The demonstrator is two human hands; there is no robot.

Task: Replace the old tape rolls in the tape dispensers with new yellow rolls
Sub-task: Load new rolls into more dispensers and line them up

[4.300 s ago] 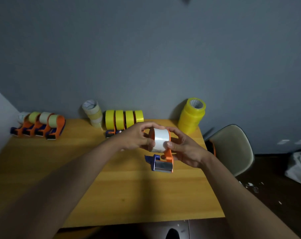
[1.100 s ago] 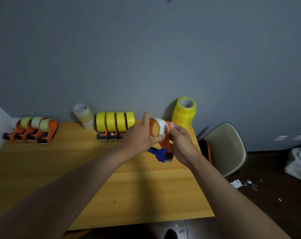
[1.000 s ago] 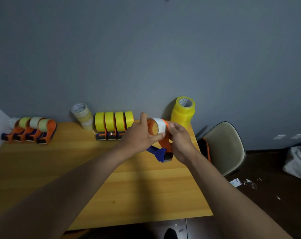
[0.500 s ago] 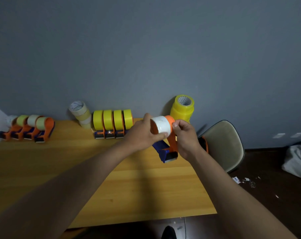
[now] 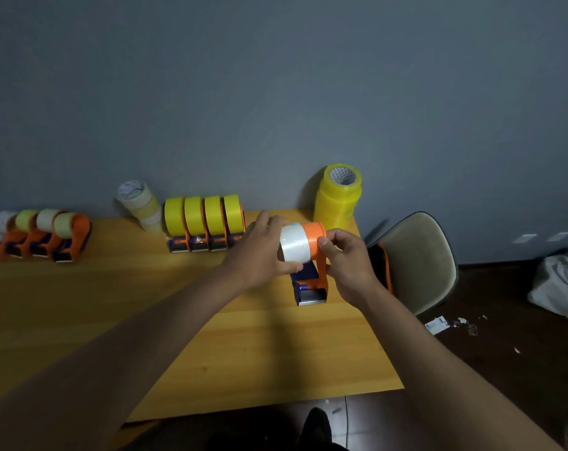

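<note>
1. Since half a second ago the white roll (image 5: pixel 295 243) has slid further left along the orange hub (image 5: pixel 314 238), so more bare hub shows to its right.
2. Judging by that, the old roll is nearly off, though it overlaps the hub's left end and is not yet free.
3. Left hand (image 5: pixel 263 252) grips the roll: its fingers curl round the far side and the thumb presses the near lower edge.
4. Right hand (image 5: pixel 347 265) holds the dispenser (image 5: pixel 311 281) by its orange frame, fingers curled, with the thumb tip on the hub's right edge.
5. Both hands hold the dispenser up over the table (image 5: pixel 211 336), near its right back corner.
6. New yellow rolls (image 5: pixel 339 196) stand stacked at the wall just behind; four dispensers (image 5: pixel 204 222) already carry yellow, and others at far left (image 5: pixel 48 236) hold pale rolls.
7. Next likely step: pull the roll clear and set it aside.
</note>
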